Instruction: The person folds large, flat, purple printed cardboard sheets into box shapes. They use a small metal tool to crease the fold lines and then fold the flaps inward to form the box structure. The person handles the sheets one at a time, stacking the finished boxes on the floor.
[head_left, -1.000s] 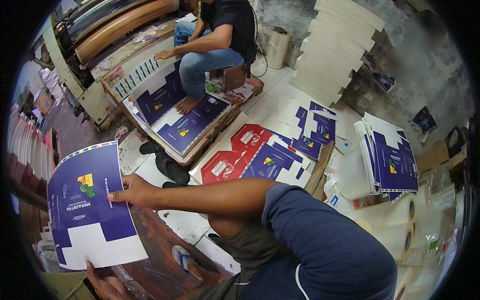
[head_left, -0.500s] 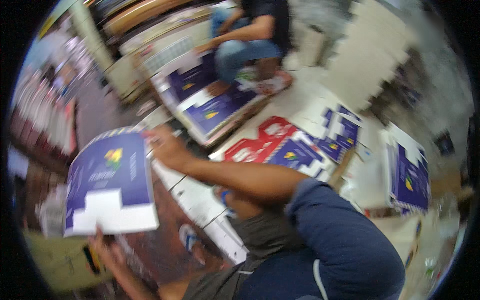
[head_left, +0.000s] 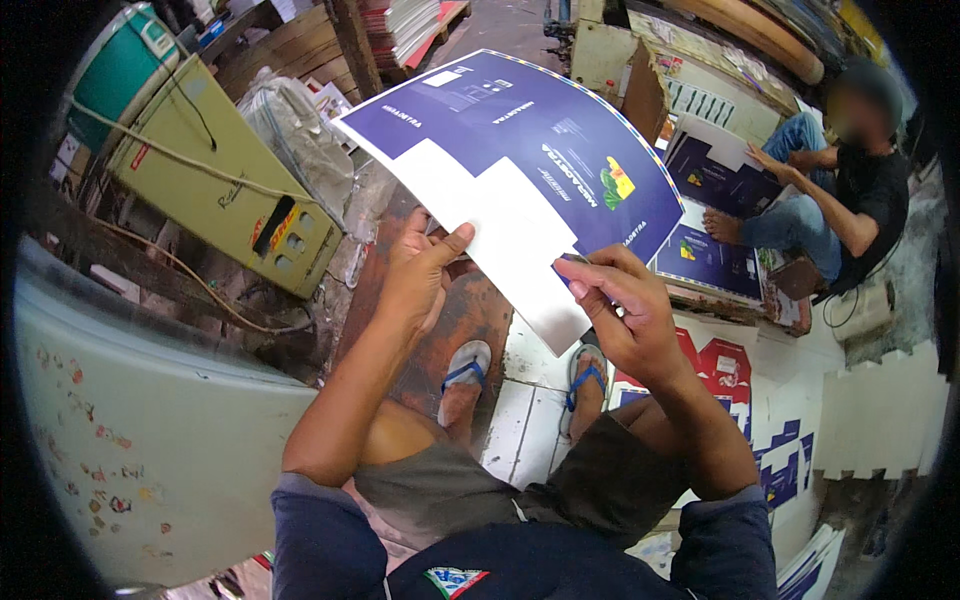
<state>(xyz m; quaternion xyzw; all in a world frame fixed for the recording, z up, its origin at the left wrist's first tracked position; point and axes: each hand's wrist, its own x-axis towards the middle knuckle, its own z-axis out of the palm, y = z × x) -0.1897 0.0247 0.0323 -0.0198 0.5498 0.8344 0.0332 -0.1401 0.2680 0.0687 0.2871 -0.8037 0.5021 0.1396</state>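
A large purple and white printed cardboard sheet [head_left: 520, 120] is held up in front of me, bowed along its length. Its stepped white part faces me, and a small yellow-and-green picture marks its right side. My left hand [head_left: 418, 272] grips the near edge, thumb on top and the other fingers partly hidden beneath. At the right-hand near edge, my right hand [head_left: 632, 312] pinches the sheet between thumb and fingers. Below the sheet show my feet in sandals [head_left: 467, 368].
A co-worker [head_left: 860, 190] sits at the far right beside stacked purple sheets [head_left: 705, 262]. Red printed pieces [head_left: 725, 365] and smaller purple pieces [head_left: 785, 465] lie on the right floor. To the left stand a yellowish machine box [head_left: 225, 180] and a pale cabinet [head_left: 150, 430]. Paper stacks [head_left: 400, 30] lie behind.
My view has swung left, and the sheet now sits centrally before me. My right hand has moved from its far edge to its near right edge; my left hand now grips the near edge.
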